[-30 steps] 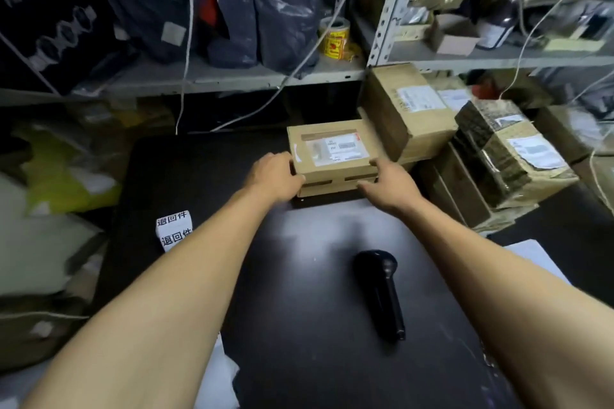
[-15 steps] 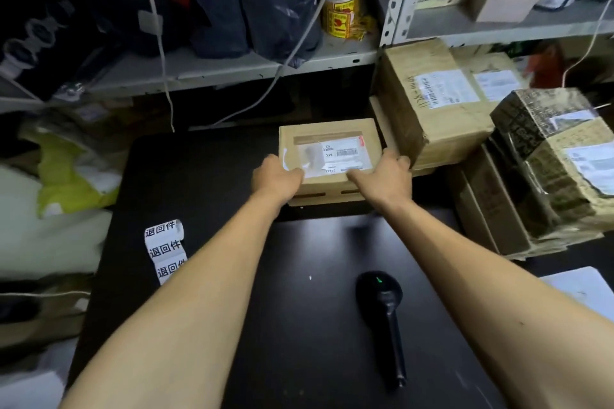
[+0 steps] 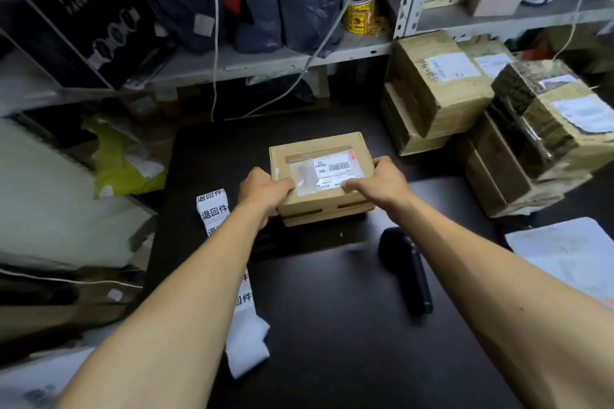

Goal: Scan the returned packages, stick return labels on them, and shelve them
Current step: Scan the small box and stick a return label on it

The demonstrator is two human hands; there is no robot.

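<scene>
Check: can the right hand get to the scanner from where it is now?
Probably yes. The scanner lies bare on the black table, just under the right forearm, nothing on it. But the right hand grips the small box and must let go first.

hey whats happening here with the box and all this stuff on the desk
A person is holding a small cardboard package with both hands over a black table: the left hand grips its left edge and the right hand its right edge. Its shipping label faces up. A black handheld scanner lies untouched on the table to the right, and a strip of return labels lies to the left. More cardboard parcels are stacked at the right, below the metal shelving.
</scene>
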